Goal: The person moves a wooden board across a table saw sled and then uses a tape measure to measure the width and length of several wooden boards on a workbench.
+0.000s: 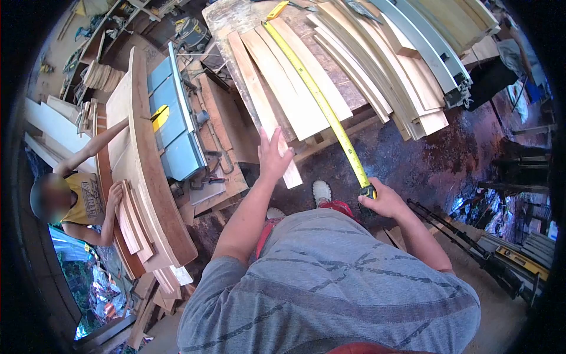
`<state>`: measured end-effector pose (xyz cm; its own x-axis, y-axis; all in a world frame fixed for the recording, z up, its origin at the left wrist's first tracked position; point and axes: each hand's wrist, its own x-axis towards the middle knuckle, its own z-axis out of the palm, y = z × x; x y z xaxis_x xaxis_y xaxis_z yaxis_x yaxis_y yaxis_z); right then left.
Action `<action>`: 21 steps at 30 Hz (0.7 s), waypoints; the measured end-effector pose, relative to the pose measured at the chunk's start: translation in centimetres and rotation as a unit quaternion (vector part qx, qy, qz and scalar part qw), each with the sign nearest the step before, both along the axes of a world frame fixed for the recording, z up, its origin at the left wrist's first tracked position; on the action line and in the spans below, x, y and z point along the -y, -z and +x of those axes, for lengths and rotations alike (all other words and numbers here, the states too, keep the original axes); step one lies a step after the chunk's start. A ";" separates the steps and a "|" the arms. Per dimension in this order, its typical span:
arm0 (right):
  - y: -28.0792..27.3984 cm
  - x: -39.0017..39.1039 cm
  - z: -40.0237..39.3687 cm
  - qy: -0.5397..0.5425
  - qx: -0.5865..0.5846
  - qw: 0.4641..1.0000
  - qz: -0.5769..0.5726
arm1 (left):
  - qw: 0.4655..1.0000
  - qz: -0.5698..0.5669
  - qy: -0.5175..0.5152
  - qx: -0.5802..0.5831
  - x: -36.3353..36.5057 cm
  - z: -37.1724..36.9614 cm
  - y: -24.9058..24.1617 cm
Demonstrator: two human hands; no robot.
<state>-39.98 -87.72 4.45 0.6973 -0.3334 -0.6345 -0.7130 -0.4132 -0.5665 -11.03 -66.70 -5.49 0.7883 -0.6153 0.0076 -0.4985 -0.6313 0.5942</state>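
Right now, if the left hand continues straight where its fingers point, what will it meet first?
Most likely the wooden slat it already touches: the left hand points up along it toward the other slats. Depth is hard to judge.

Your tape measure [321, 100] is bright yellow with black markings, and it runs across pale tan wooden slats [277, 88] lying on the grey, stained counter [236, 17]. At the counter's far right corner the curved boards [383, 65] are light wood, one grey-painted. Your shirt [336, 283] is grey with darker wavy stripes. Left of you, the table saw [174, 112] is light blue with a yellow guard. The other person's top [85, 197] is mustard yellow with a dark print.
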 end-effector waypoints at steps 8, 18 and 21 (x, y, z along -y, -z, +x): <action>-0.2 -0.1 0.0 0.007 0.010 1.000 0.008 | 1.000 -0.006 -0.002 0.009 0.1 -0.1 -0.2; -0.4 -0.2 0.1 0.008 0.004 1.000 0.009 | 1.000 0.001 0.001 0.014 0.0 -0.1 -0.1; -0.1 -0.1 -0.1 0.012 0.014 1.000 0.012 | 1.000 -0.001 0.000 0.014 0.1 -0.1 -0.2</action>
